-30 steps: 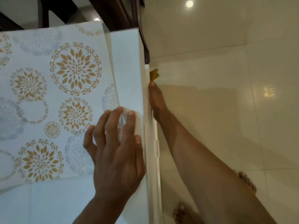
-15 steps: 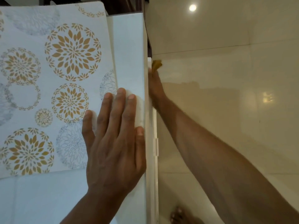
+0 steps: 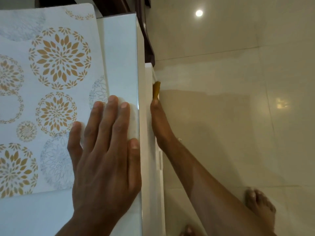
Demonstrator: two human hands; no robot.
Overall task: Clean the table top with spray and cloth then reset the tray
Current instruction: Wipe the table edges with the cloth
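Fingers (image 3: 110,116) flat on one white cloth (image 3: 133,123) — one table top (image 3: 119,57).

No readable text, labels, brands or numbers anywhere.

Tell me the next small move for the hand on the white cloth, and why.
Probably slide the left hand with the white cloth along the table's right edge, away from the body. The fingers lie flat on the cloth right at that edge, beside the patterned mat, and a bare strip of table top lies ahead. The right hand is off the edge with something yellow.
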